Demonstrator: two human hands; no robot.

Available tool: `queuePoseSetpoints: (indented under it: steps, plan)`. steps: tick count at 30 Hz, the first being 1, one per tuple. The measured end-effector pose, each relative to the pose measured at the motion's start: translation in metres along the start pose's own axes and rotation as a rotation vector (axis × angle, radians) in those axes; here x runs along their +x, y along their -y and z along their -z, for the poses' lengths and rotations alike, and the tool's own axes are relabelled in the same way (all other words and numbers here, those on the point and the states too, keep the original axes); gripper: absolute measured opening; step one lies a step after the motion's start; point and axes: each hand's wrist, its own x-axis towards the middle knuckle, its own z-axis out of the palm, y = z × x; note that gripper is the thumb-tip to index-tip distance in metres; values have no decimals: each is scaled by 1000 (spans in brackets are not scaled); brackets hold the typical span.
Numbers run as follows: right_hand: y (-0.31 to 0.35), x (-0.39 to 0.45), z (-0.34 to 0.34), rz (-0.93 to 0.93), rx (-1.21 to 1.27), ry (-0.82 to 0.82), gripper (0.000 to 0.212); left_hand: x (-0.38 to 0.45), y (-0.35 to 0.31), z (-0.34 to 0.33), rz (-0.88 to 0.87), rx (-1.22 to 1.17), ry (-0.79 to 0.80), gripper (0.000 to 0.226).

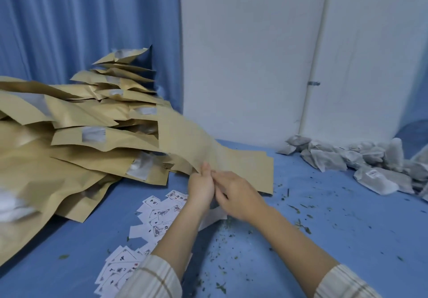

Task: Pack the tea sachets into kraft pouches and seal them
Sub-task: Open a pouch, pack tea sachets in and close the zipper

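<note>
Hands are meeting at the near edge of a kraft pouch (231, 165) lying flat mid-table: left hand (201, 187) and right hand (236, 193) are pinching it with curled fingers; contents not visible. Windowed pouches (92, 135) are piling left. Printed labels (159, 214), unreadable, are lying below. Tea sachets (361, 161) are heaping right.

One view only, from a wide-angle camera worn on my head, facing forward and down across the blue table (324, 240) toward the white wall (243, 54) and blue curtain (81, 20). It sits close: my left hand (200, 187) and right hand (238, 196) fill the lower centre, forearms entering from the bottom edge. Straight lines bow near the frame edges.
</note>
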Motion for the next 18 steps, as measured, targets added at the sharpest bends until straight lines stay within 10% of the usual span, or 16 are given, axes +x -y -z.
queuePoseSetpoints:
  steps: [4, 8, 12, 18]
  plan:
    - [28, 1, 29, -313, 499, -286, 28, -19, -8, 16, -434, 426, -78, 27]
    - [46, 9, 61, -468, 1162, -415, 34, -32, -19, 29, -856, 886, -147, 90]
    - [45, -1, 77, -603, 1328, -554, 34, -44, -20, 39, -856, 1309, -326, 91]
    - [21, -31, 53, -853, 1145, -658, 31, -49, 11, 60, -620, 1497, -105, 88]
